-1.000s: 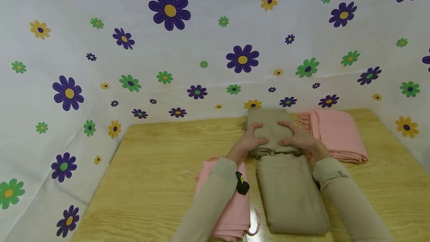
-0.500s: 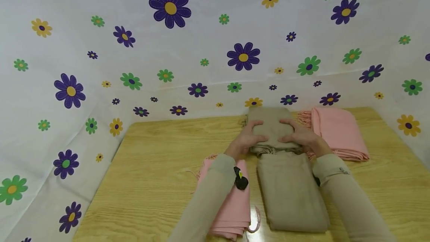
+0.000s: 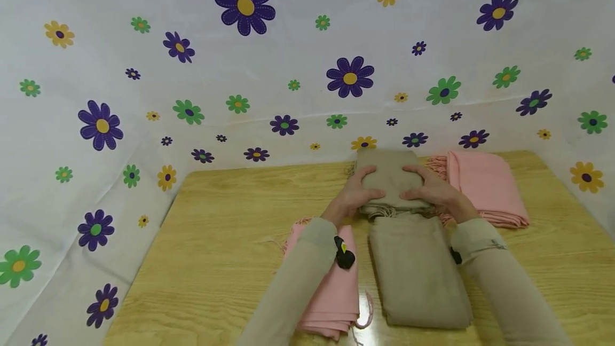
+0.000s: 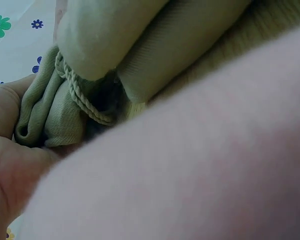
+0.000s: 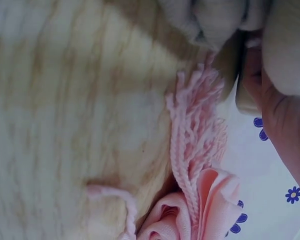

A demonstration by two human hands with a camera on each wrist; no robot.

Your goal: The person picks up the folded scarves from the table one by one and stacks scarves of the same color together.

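Observation:
A folded beige fringed shawl (image 3: 391,178) lies at the back of the table. My left hand (image 3: 354,197) grips its left side and my right hand (image 3: 434,190) its right side, both thumbs on top; most of the other fingers are hidden at the edges. In the left wrist view, layered beige folds (image 4: 65,110) with a twisted fringe sit against the left hand (image 4: 5,120). The right wrist view has the right hand (image 5: 285,125) beside beige cloth. Directly in front lies a second folded beige shawl (image 3: 418,276), its far end meeting the first one's fringe.
One folded pink shawl (image 3: 485,186) lies at the back right, its tassels (image 5: 197,120) pointing toward the beige shawl. Another pink shawl (image 3: 336,298) is partly under my left sleeve. A flower-printed white sheet (image 3: 288,41) surrounds the wooden table (image 3: 216,239) at back and sides.
The head view has tilted slightly, so everything sits a little higher. Both hands keep their hold on the far beige shawl, which shows hardly any movement.

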